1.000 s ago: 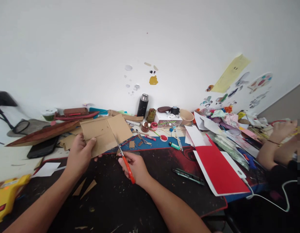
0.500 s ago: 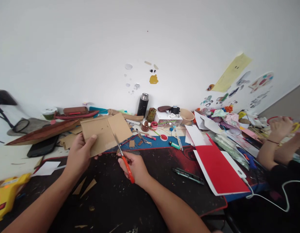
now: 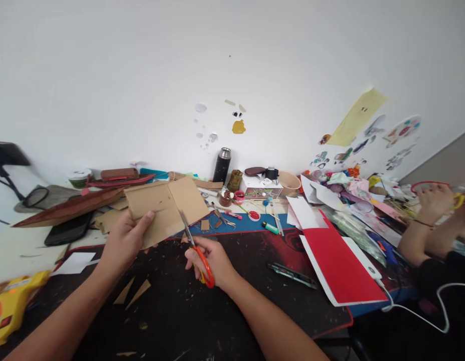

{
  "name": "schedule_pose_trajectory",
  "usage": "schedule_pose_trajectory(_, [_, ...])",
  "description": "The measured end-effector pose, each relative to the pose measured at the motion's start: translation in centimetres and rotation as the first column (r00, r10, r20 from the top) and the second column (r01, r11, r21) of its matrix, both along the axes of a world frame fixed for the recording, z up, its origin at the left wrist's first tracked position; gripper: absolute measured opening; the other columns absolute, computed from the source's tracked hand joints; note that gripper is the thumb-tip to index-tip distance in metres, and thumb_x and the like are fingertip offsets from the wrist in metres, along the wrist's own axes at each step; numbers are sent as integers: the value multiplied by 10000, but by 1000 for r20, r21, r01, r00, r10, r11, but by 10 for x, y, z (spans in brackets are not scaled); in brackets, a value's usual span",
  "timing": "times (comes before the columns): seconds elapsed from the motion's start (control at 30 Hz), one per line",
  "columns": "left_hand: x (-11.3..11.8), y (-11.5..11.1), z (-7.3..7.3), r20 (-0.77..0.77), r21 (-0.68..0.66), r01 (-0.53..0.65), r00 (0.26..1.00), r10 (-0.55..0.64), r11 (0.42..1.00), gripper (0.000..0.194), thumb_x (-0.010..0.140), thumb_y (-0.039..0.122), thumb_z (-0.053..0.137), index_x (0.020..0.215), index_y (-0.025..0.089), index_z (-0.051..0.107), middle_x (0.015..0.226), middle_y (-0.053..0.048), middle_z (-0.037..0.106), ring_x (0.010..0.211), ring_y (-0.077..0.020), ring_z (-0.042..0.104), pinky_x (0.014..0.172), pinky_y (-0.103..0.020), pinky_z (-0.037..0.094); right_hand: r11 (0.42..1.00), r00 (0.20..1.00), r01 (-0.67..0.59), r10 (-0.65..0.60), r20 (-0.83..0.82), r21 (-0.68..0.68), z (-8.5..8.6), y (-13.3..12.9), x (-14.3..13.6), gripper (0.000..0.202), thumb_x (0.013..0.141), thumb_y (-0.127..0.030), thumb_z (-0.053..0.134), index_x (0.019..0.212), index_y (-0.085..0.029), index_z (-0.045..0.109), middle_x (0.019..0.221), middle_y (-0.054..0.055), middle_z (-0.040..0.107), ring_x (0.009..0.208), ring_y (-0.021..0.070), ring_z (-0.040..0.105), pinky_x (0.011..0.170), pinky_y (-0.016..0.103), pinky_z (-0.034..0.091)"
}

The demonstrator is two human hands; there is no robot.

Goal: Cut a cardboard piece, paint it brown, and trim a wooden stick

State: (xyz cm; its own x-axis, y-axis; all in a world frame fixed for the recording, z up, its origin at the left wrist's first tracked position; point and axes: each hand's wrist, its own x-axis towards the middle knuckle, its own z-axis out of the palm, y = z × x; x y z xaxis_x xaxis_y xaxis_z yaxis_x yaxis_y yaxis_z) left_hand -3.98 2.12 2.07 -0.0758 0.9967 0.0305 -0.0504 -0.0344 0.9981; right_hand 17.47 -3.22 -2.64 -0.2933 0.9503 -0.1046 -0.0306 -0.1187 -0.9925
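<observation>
Scissors [image 3: 198,250] shifted rightward in right hand [image 3: 214,260], left hand [image 3: 124,240] pinching cardboard [image 3: 160,206]

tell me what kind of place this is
Most likely a craft workspace: someone holds scissors to a piece of cardboard, brown scraps lie on the dark mat, and red paper lies off to the right.

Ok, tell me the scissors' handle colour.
The scissors' handle is orange-red with some yellow, clearest in the head view.
</observation>
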Motion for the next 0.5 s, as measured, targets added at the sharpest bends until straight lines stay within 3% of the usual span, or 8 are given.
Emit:
schedule_pose_trajectory(0.13, [0, -2, 1, -40, 31, 14, 999, -13, 999, 697, 737, 662, 821, 1196, 170, 637, 848, -49, 780, 417, -189, 615, 386, -319, 540, 999, 999, -33, 33, -10, -24, 4, -1, 3, 803, 802, -689, 780, 1384, -147, 672, 744, 21, 729, 480, 119, 607, 470, 232, 467])
schedule_pose_trajectory(0.37, [6, -5, 7, -53, -38, 17, 998, -19, 999, 750, 658, 756, 814, 1081, 163, 635, 616, 0, 687, 341, -188, 547, 276, -279, 412, 998, 997, -55, 55, -49, -18, -6, 1, 2, 888, 707, -699, 870, 1394, -171, 676, 788, 26, 742, 733, 200, 746, 784, 387, 608])
schedule_pose_trajectory(0.43, [7, -7, 10, -59, -42, 29, 998, -32, 999, 738, 655, 763, 811, 1059, 174, 624, 620, -1, 690, 341, -187, 546, 277, -280, 415, 998, 997, -56, 56, -45, 9, -4, 3, 2, 839, 711, -687, 877, 1355, -180, 697, 797, 27, 743, 742, 196, 744, 787, 378, 608])
schedule_pose_trajectory(0.5, [8, -9, 12, -61, -36, 38, 997, -41, 999, 735, 644, 765, 818, 1049, 186, 612, 667, -14, 715, 363, -195, 567, 287, -295, 442, 997, 997, -73, 73, -40, -7, 1, 3, 2, 831, 730, -715, 847, 1341, -172, 698, 801, 34, 740, 668, 179, 724, 684, 332, 599])
